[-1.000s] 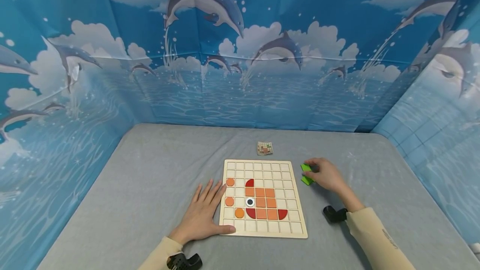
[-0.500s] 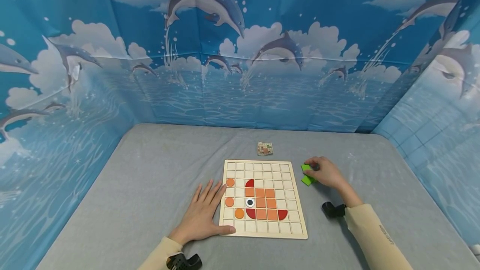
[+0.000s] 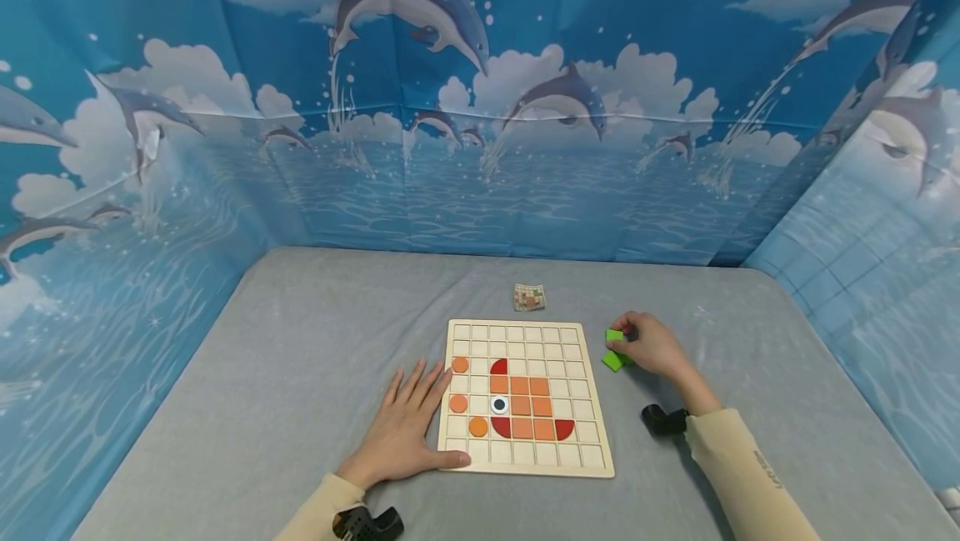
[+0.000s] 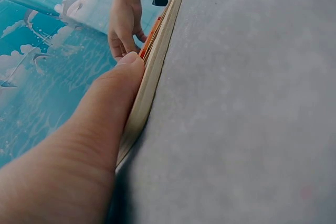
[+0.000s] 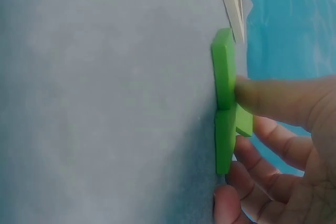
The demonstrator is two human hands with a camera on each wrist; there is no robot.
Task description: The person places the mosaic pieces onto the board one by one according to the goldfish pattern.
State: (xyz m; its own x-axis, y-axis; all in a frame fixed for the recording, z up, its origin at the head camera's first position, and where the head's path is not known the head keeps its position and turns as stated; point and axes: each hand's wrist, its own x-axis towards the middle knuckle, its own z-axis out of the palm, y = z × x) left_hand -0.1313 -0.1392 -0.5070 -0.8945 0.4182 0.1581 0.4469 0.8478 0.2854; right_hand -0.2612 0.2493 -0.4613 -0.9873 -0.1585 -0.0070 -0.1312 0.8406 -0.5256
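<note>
In the head view a pale wooden grid board (image 3: pixel 592 408) lies on the grey table. Spread flat over its left side is my left hand (image 3: pixel 401 428), thumb on the near left corner. The left wrist view shows that thumb (image 4: pixel 105 87) on the board's edge (image 4: pixel 152 77). To the right of the board, my right hand (image 3: pixel 654 348) pinches a small green tile (image 3: pixel 614 334) between thumb and fingers. Two more green tiles lie under it on the cloth; the right wrist view shows one (image 5: pixel 224 72) near the thumb and another (image 5: pixel 224 142) beside it.
On the board sit orange squares (image 3: pixel 521 406), orange discs (image 3: pixel 478 427), dark red quarter-rounds (image 3: pixel 565 429) and a white eye piece (image 3: pixel 499 405). A small patterned card (image 3: pixel 529 298) lies behind the board. A dolphin-print curtain (image 3: pixel 480 191) surrounds the table.
The pinched green tile has turned straighter and shifted slightly right, with the right hand moving a little away from me. The left hand and the board pieces stay as they were.
</note>
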